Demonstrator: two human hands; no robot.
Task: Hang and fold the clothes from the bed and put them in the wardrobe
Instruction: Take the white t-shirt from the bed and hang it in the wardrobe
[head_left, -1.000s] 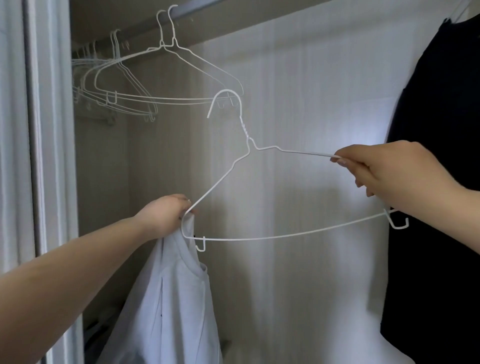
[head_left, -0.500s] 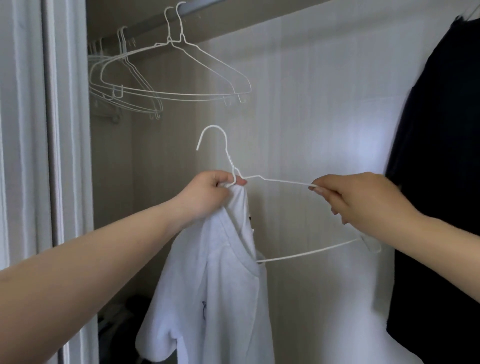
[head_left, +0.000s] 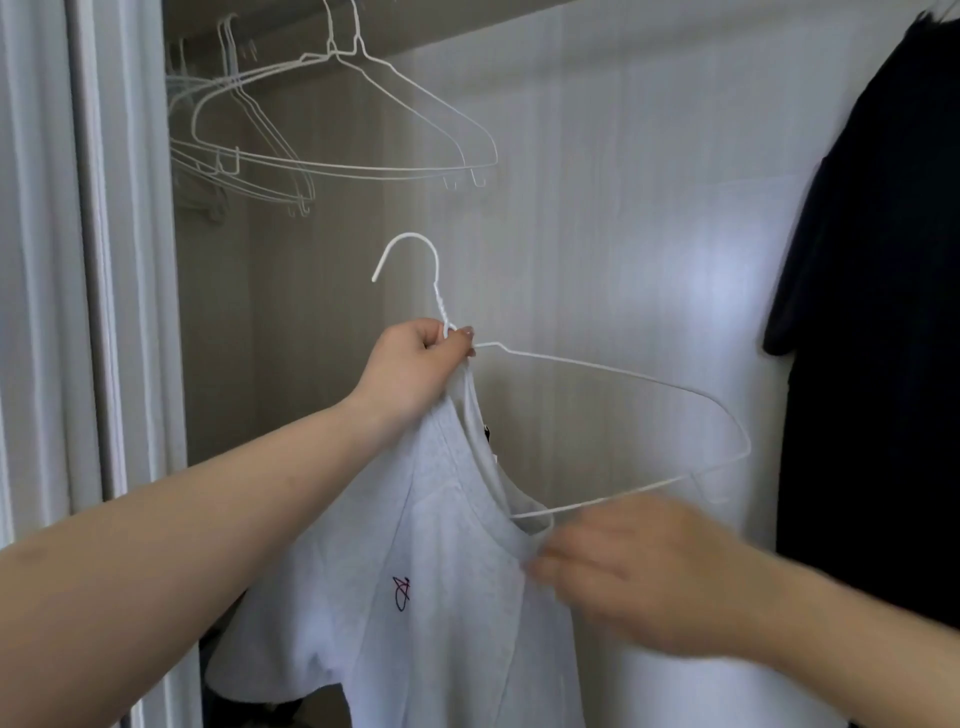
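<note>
A white wire hanger (head_left: 649, 382) is held up inside the wardrobe. My left hand (head_left: 415, 366) grips its neck just under the hook, together with the top of a white T-shirt (head_left: 441, 597). The shirt hangs down from that hand, covering the hanger's left arm, and shows a small dark logo. The hanger's right arm is bare. Lower right, my right hand (head_left: 623, 566) is blurred at the shirt's collar, its fingertips on the neckline; whether it pinches the cloth is unclear.
Several empty white wire hangers (head_left: 332, 135) hang on the rail at the upper left. A dark garment (head_left: 878, 312) hangs at the right edge. The white wardrobe door frame (head_left: 119, 260) stands on the left, the pale back wall (head_left: 623, 208) behind.
My left hand slid the shirt up the hanger's left arm to the neck. My right hand let go of the hanger's right arm and dropped to the shirt's collar.
</note>
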